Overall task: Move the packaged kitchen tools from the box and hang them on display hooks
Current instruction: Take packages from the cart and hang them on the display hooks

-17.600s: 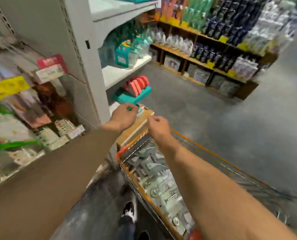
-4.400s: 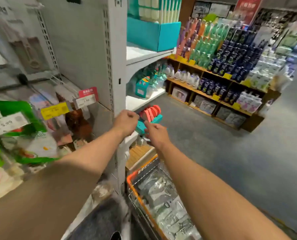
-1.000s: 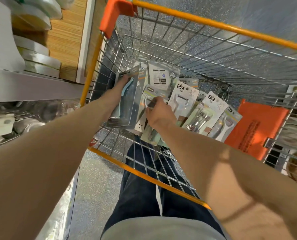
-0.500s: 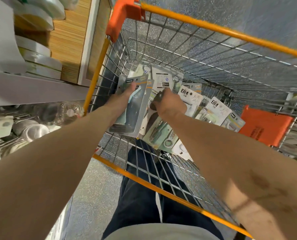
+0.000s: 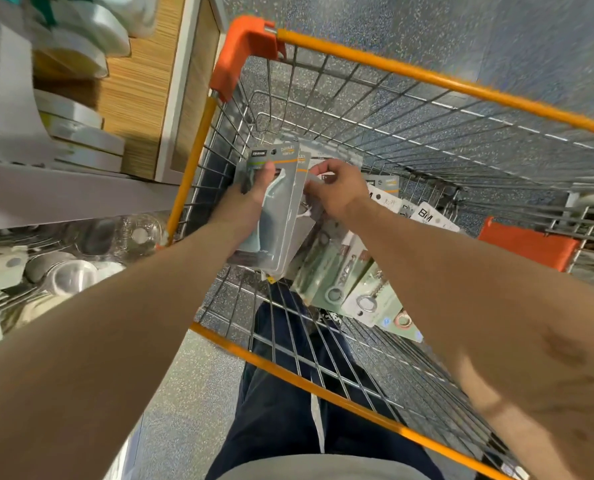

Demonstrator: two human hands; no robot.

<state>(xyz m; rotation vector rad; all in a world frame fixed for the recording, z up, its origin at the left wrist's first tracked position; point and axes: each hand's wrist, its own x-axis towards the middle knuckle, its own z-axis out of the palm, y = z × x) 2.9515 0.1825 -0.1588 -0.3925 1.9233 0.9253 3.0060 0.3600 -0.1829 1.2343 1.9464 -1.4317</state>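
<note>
Left hand [image 5: 250, 199] around grey pack [image 5: 279, 216], right hand [image 5: 340, 192] pinch-tight on pack behind [image 5: 304, 163]

Left hand [image 5: 250, 199] grips packaged tools [image 5: 283, 216] — over cart [image 5: 427, 77].

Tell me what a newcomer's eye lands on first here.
The orange-rimmed wire cart fills the view from above. Near its left wall the left hand grips a stack of grey blister packs while the right hand pinches another pack beside them. More packaged tools lie fanned on the cart floor beside the right forearm.
</note>
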